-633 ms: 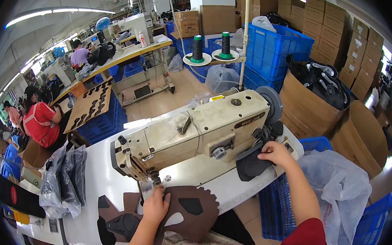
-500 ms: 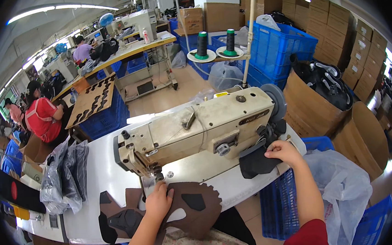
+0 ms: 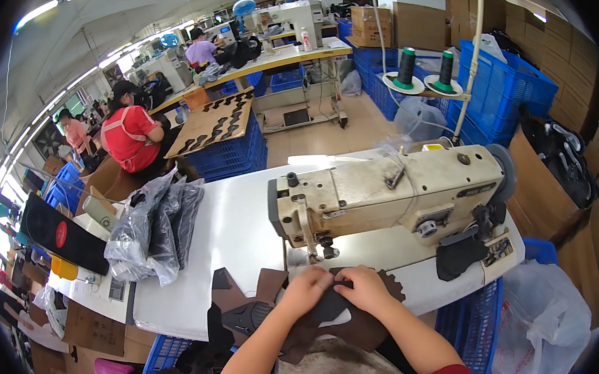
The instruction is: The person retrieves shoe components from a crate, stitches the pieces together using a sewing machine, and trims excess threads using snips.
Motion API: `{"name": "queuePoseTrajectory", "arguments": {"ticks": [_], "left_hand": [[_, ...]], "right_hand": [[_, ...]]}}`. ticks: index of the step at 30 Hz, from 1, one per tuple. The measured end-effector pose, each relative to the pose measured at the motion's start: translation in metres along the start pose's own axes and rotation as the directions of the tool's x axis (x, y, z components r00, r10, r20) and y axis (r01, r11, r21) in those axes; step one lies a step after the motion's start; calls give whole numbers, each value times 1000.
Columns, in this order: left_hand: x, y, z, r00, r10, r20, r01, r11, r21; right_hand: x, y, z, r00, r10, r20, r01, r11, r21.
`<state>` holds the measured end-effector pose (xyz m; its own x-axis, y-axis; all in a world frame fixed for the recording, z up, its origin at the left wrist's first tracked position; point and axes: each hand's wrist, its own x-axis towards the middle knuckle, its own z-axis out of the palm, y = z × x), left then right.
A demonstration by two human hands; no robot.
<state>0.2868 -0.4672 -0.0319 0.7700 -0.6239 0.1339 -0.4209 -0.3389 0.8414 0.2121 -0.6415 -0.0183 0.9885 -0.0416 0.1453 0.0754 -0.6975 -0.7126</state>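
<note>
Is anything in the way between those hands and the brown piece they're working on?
Nothing visible blocks them: the left hand and right hand are both at the brown piece, in front of the sewing machine. A dark patch shows on it between the hands; whether it's loose, I can't tell.

Sewing machine (image 3: 377, 195) before hands (image 3: 306, 289), open tabletop (image 3: 238, 223) leftward

On your left — a plastic-wrapped dark bundle (image 3: 152, 230) lies on the white desk (image 3: 234, 206). Beyond it, a co-worker in red (image 3: 129, 138) is beside a cardboard sheet (image 3: 197, 126) with black cutouts (image 3: 242, 99), which tops blue crates (image 3: 230, 161). Low on your right — a crumpled translucent bag (image 3: 542, 315).
</note>
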Motion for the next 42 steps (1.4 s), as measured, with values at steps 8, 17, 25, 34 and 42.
{"name": "queuePoseTrajectory", "arguments": {"ticks": [8,17,25,34,42], "left_hand": [[-16,19,-17,951,306,31,-293,868,400],[-8,11,-70,986,119,-114,-27,797,603],[2,-12,-71,997,-76,-33,80,758,647],[4,-6,-58,967,245,77,-236,731,641],[27,-2,-87,997,-80,16,69,928,366]], "right_hand": [[5,-3,17,997,-49,-56,54,995,82],[-16,-11,24,987,-155,-34,138,945,-298],[2,-5,31,976,-210,-60,175,915,-363],[9,-6,30,980,-196,-44,169,923,-347],[10,-7,30,982,-182,-51,152,923,-354]]}}
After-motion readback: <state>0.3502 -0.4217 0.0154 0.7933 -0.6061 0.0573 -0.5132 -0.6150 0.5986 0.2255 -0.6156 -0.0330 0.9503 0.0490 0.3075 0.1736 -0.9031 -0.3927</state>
